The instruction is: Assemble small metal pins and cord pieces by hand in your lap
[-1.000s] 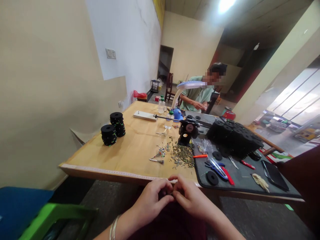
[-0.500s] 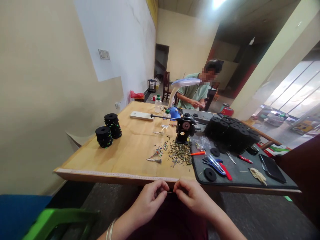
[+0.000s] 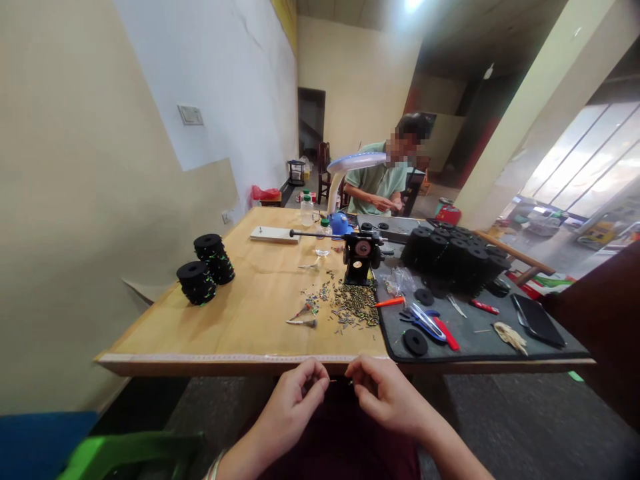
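My left hand (image 3: 299, 401) is pinched just off the table's front edge, a tiny thin reddish tip poking out from its fingertips. Level with it, my right hand (image 3: 387, 395) is also pinched, with a speck of yellow-green at its fingertips. What either hand holds is too small to name. A narrow gap separates the two. Beyond them on the wooden table (image 3: 240, 307) lie a pile of small dark-and-gold striped pieces (image 3: 357, 303), scattered coloured beads (image 3: 313, 300) and a small brush-like bundle (image 3: 301, 323).
Two stacks of black spools (image 3: 196, 283) stand at left. A black hand-cranked winder (image 3: 359, 260) is mid-table. The grey mat (image 3: 480, 343) bears blue-handled cutters (image 3: 425, 323), an orange pointed tool (image 3: 390, 302) and many black spools (image 3: 450, 257). Behind the lamp (image 3: 357, 161) sits a person (image 3: 375, 180).
My fingertips have drawn slightly apart; a thin dark piece showed between them before. The view has swung a little to the right.
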The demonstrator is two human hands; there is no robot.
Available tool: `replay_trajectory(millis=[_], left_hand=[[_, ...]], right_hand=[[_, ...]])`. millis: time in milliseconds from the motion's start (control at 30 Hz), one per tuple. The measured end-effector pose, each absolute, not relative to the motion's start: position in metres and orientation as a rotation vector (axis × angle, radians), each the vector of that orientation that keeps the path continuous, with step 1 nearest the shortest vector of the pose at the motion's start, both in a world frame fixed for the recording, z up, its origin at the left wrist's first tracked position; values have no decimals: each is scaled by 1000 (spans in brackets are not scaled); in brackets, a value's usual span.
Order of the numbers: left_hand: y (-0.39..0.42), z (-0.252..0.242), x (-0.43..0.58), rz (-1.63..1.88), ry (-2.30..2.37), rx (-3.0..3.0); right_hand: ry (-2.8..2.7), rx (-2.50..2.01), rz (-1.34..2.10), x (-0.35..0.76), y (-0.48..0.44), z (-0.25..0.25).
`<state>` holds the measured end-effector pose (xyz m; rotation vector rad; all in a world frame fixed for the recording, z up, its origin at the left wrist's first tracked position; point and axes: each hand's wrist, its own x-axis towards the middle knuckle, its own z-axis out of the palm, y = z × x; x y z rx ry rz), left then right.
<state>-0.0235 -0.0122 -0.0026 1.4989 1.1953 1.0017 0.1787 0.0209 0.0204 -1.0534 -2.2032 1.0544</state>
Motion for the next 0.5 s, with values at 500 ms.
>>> replay_trajectory(millis=[500], left_hand=[[-13, -2, -23, 983, 1169, 1437]], right_hand=[[-2233, -1140, 842, 183, 24, 11]])
